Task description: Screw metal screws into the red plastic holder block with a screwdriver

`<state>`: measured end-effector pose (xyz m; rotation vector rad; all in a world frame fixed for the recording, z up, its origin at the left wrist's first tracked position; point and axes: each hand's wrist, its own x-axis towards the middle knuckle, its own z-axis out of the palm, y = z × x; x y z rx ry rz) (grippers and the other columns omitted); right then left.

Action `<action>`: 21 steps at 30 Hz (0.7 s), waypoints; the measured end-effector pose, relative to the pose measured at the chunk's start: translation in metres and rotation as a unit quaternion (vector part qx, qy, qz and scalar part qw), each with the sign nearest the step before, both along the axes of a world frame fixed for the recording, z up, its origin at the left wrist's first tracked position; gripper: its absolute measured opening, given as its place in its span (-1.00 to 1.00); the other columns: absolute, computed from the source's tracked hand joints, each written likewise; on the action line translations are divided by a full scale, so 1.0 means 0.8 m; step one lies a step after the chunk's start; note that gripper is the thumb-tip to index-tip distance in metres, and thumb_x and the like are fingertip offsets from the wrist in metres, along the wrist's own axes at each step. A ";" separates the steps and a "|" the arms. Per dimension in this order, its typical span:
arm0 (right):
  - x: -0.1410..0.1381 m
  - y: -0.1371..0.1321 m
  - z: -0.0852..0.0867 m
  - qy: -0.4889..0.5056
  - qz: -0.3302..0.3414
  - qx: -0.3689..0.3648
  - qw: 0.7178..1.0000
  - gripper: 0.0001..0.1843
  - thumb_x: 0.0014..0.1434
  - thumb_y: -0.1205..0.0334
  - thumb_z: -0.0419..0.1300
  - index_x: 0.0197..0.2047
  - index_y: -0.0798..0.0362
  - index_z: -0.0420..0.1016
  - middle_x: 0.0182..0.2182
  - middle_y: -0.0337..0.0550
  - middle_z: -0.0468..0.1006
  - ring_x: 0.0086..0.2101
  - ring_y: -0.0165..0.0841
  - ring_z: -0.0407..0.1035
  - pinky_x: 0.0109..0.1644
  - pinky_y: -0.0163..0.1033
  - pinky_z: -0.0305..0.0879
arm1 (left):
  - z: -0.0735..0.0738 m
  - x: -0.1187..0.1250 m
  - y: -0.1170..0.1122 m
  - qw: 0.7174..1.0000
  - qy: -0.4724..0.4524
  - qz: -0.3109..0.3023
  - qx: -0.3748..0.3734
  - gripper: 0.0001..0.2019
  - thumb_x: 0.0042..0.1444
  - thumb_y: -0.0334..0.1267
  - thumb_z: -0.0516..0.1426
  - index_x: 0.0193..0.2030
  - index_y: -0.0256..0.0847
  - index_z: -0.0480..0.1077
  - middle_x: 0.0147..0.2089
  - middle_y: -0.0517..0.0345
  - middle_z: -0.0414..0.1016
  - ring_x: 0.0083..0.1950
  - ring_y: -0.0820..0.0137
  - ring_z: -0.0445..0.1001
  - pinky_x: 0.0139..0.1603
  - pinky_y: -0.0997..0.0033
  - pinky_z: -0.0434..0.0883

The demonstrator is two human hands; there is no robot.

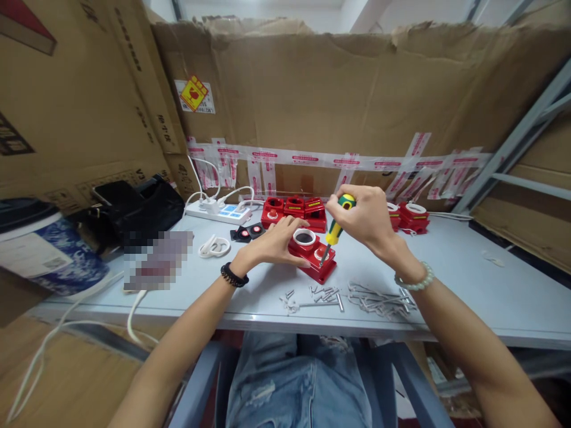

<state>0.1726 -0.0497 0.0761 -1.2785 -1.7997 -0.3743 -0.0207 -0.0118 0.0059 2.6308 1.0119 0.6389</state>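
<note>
Screwdriver (332, 236) is clamped in the grip of the right hand (364, 217); its long axis slants down and left to the red unit (311, 251), near the centre of the frame. The left hand (282, 241) is the nearer one: it clasps the unit from the left. Metal parts (330, 293) lie lower on the table (259, 297).

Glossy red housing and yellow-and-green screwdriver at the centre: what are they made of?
Glossy red blocky housing: probably moulded plastic, given its even colour and shine; painted metal is possible. Yellow-and-green screwdriver: likely plastic handle, smooth and bright; thin grey shaft looks metallic.
</note>
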 end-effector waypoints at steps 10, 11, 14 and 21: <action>-0.027 -0.046 0.023 -0.153 -0.073 -0.092 0.981 -0.60 0.19 0.00 -0.02 -0.29 0.13 0.48 -0.49 -0.04 0.54 -0.48 -0.29 0.36 -0.43 -0.25 0.00 | 0.014 0.046 -0.030 0.956 -0.285 -0.055 0.046 -0.80 0.04 -0.18 0.22 -0.30 -0.27 0.37 -0.33 0.15 0.50 -0.31 0.42 0.42 -0.26 0.43 0.40; -0.022 -0.049 0.026 -0.155 -0.020 -0.109 0.982 -0.65 0.20 0.08 -0.02 -0.18 0.13 0.46 -0.41 -0.06 0.57 -0.43 -0.30 0.39 -0.40 -0.26 0.05 | 0.015 0.046 -0.030 0.956 -0.286 -0.055 0.042 -0.84 0.05 -0.23 0.21 -0.34 -0.28 0.36 -0.36 0.17 0.49 -0.34 0.45 0.42 -0.28 0.46 0.39; -0.008 -0.050 0.030 -0.169 0.102 -0.144 0.970 -0.69 0.24 0.22 -0.01 0.01 0.08 0.36 -0.27 -0.12 0.59 -0.34 -0.35 0.42 -0.31 -0.29 0.13 | 0.019 0.044 -0.033 0.961 -0.267 -0.066 0.019 -0.92 0.06 -0.31 0.17 -0.35 -0.28 0.38 -0.37 0.19 0.50 -0.35 0.49 0.41 -0.29 0.49 0.37; -0.017 -0.043 0.022 -0.218 -0.122 -0.084 0.965 -0.49 0.23 -0.17 -0.01 -0.25 0.14 0.45 -0.52 0.05 0.54 -0.50 -0.20 0.42 -0.45 -0.23 0.04 | 0.023 0.052 -0.039 0.949 -0.315 -0.010 0.025 -0.87 -0.05 -0.31 0.26 -0.37 -0.27 0.40 -0.39 0.20 0.51 -0.38 0.49 0.42 -0.33 0.52 0.37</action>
